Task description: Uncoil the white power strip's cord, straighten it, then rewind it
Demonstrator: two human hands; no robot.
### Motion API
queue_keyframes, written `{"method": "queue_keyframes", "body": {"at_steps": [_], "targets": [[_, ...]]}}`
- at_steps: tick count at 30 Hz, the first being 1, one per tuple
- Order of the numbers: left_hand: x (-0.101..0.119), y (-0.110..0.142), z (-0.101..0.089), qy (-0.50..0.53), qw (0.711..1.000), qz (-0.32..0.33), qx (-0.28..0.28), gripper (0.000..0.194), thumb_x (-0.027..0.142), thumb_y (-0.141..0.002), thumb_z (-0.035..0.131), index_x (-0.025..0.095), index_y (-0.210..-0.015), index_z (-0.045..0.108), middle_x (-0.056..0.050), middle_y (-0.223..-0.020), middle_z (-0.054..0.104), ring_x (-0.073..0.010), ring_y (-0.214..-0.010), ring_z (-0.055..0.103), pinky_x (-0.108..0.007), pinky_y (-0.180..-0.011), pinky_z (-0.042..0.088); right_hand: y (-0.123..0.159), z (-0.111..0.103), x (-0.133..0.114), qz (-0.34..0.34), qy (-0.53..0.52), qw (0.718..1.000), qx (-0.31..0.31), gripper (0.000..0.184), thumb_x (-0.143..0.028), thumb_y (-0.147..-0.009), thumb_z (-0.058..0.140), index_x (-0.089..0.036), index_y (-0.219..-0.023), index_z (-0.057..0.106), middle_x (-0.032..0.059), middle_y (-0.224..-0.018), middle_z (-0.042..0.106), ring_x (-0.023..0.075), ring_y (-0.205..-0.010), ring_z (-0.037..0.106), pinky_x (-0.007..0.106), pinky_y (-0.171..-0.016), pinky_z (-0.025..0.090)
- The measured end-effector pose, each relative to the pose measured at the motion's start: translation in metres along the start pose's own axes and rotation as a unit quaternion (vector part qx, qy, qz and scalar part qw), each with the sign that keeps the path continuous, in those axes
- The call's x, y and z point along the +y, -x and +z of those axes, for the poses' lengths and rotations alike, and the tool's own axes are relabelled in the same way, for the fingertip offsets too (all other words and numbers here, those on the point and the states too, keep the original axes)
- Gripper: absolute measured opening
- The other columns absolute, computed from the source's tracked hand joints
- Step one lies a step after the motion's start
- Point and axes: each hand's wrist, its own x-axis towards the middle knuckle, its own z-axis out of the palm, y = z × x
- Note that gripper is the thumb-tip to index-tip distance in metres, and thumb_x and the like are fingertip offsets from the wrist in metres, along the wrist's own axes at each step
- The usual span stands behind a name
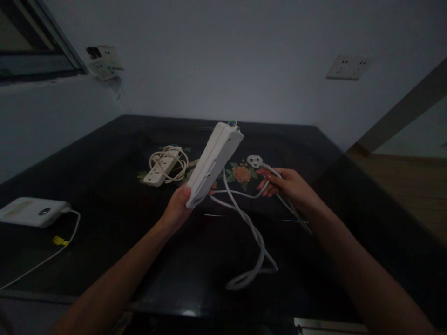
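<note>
My left hand (178, 207) grips the lower end of a white power strip (213, 163), which is tilted up above the dark table. Coloured wire shows at its upper end. My right hand (284, 184) is closed around the power strip's white cord (270, 170), just behind the plug (254, 161), whose pins face me. Between my hands the rest of the cord (253, 232) hangs in twisted loops. Behind and to the left lies a second power strip (159, 172), with its own cord (179, 170) wound around it.
The glossy black table (115, 163) has a printed flower on top. At the left, a white power bank-like device (33, 211) has a cable (71, 237) with a yellow tag (60, 240). Wall sockets (349, 67) sit at the right, with more sockets (110, 56) near the window.
</note>
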Motion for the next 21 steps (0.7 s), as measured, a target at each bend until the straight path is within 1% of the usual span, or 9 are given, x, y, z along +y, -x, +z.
{"method": "queue_keyframes", "body": {"at_steps": [2,5,7,10,13,17,19,21], "targets": [[0.003,0.000,-0.001,0.001,1.000,0.028,-0.004,0.062,0.065,-0.070,0.064,0.013,-0.103,0.069,-0.010,-0.093,0.072,-0.0239,-0.088,0.065,-0.032,-0.084,0.049,-0.010,-0.005,-0.002,0.012,-0.020,0.999,0.030,0.017,-0.015,-0.085,0.057,-0.012,-0.099,0.065,0.0040,-0.065,0.070,0.0094,-0.047,0.064,0.017,-0.047,0.051],[0.008,-0.001,-0.002,0.028,0.999,0.041,-0.010,0.057,0.063,-0.074,0.061,0.016,-0.105,0.068,-0.007,-0.094,0.071,-0.0213,-0.084,0.065,-0.033,-0.086,0.049,-0.024,-0.016,-0.004,0.011,-0.031,0.998,0.060,0.017,-0.010,-0.087,0.052,-0.013,-0.098,0.066,0.0030,-0.064,0.069,0.0082,-0.047,0.063,0.015,-0.047,0.052],[0.012,-0.001,-0.003,0.053,0.998,0.031,-0.008,0.054,0.060,-0.073,0.063,0.018,-0.106,0.066,-0.006,-0.095,0.071,-0.0194,-0.078,0.065,-0.033,-0.082,0.051,-0.032,-0.024,-0.005,0.007,-0.032,0.997,0.068,0.017,-0.010,-0.088,0.052,-0.014,-0.097,0.066,0.0025,-0.064,0.069,0.0078,-0.047,0.063,0.015,-0.048,0.052],[0.016,-0.001,-0.004,0.076,0.997,-0.003,-0.015,0.054,0.058,-0.071,0.065,0.017,-0.107,0.065,-0.006,-0.091,0.070,-0.0187,-0.073,0.065,-0.033,-0.076,0.053,-0.038,-0.031,-0.005,0.004,-0.035,0.997,0.073,0.017,-0.008,-0.087,0.053,-0.013,-0.095,0.067,0.0036,-0.066,0.070,0.0082,-0.048,0.064,0.015,-0.049,0.054],[0.020,0.000,-0.005,0.099,0.994,-0.025,-0.050,0.053,0.058,-0.071,0.064,0.016,-0.104,0.064,-0.007,-0.086,0.070,-0.0175,-0.066,0.063,-0.034,-0.075,0.053,-0.041,-0.035,-0.002,0.002,-0.040,0.996,0.078,0.017,-0.006,-0.086,0.054,-0.012,-0.095,0.066,0.0050,-0.068,0.071,0.0092,-0.051,0.065,0.016,-0.051,0.055],[0.029,0.000,-0.009,0.108,0.988,-0.031,-0.105,0.054,0.059,-0.070,0.063,0.016,-0.103,0.065,-0.008,-0.084,0.068,-0.0161,-0.060,0.060,-0.031,-0.063,0.052,-0.047,-0.040,0.002,-0.010,-0.056,0.994,0.096,0.015,-0.004,-0.085,0.054,-0.011,-0.093,0.065,0.0059,-0.068,0.071,0.0101,-0.053,0.067,0.016,-0.052,0.056],[0.035,0.000,-0.013,0.080,0.987,-0.031,-0.139,0.056,0.061,-0.070,0.062,0.015,-0.102,0.067,-0.009,-0.083,0.068,-0.0169,-0.058,0.059,-0.031,-0.059,0.051,-0.052,-0.045,0.000,-0.024,-0.067,0.991,0.117,0.014,-0.004,-0.085,0.053,-0.011,-0.089,0.064,0.0051,-0.066,0.070,0.0108,-0.055,0.067,0.018,-0.054,0.057],[0.042,0.001,-0.018,0.023,0.983,-0.037,-0.180,0.057,0.063,-0.071,0.061,0.015,-0.100,0.068,-0.011,-0.082,0.069,-0.0187,-0.059,0.060,-0.031,-0.059,0.050,-0.058,-0.052,-0.004,-0.046,-0.080,0.985,0.144,0.014,-0.003,-0.085,0.052,-0.012,-0.085,0.062,0.0037,-0.065,0.068,0.0113,-0.057,0.067,0.021,-0.058,0.059]]}}
